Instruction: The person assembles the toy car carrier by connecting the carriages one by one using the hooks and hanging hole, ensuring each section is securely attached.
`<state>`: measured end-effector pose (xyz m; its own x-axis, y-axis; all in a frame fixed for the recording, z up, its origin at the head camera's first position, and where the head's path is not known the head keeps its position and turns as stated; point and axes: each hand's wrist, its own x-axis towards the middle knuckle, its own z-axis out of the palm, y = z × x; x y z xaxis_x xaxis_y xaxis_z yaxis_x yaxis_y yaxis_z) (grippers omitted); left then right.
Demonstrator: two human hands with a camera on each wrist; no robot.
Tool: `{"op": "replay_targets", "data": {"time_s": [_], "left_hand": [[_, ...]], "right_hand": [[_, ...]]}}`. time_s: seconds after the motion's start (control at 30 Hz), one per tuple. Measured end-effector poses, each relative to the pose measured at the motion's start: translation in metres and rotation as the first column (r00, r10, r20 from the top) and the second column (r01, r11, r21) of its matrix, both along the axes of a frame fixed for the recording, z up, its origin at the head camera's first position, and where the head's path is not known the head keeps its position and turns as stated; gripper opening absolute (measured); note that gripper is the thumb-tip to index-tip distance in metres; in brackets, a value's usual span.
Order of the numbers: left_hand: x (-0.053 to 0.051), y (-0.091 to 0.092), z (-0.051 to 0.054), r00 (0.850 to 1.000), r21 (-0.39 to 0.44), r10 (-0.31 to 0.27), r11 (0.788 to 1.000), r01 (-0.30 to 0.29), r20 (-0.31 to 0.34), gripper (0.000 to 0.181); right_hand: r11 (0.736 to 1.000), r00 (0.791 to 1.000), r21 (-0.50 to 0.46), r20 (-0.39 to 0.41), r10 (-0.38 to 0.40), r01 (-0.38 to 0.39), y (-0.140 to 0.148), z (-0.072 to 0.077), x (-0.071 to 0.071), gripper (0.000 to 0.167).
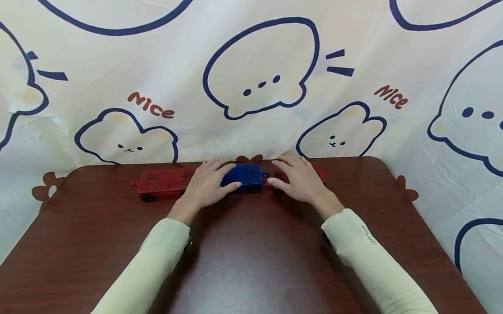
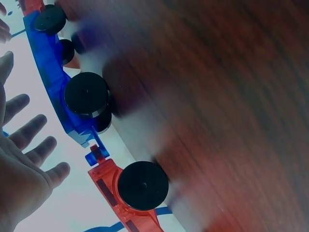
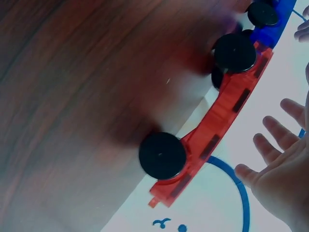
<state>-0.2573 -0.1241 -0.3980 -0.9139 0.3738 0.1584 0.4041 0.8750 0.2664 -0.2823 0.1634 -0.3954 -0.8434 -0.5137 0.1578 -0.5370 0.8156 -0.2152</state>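
Note:
On the far part of the table stand toy wagons on black wheels, coupled end to end: a red wagon (image 1: 163, 181) at left, a blue wagon (image 1: 246, 177) in the middle, and another red wagon (image 3: 224, 111) at right. My left hand (image 1: 208, 183) hovers with spread fingers over the joint between the left red and blue wagons, apart from them in the left wrist view. A hook coupling (image 2: 99, 152) links those two. Above the right red wagon is my right hand (image 1: 299, 179), its fingers loosely extended and holding nothing; it covers most of that wagon in the head view.
The wagons stand near the far edge of a dark brown wooden table (image 1: 244, 272). Behind it hangs a white cloth (image 1: 252, 138) printed with cartoon outlines, which also lines both sides.

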Motion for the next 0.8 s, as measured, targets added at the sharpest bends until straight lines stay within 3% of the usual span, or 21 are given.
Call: {"op": "replay_targets", "data": {"time_s": [0.8], "left_hand": [[-0.006,0.011,-0.009,0.998,-0.020,-0.049,0.999,0.050,0.041,0.070]], "right_hand": [[1.000,0.999,0.018,0.043,0.011,-0.012,0.015,-0.009,-0.008,0.072]]}}
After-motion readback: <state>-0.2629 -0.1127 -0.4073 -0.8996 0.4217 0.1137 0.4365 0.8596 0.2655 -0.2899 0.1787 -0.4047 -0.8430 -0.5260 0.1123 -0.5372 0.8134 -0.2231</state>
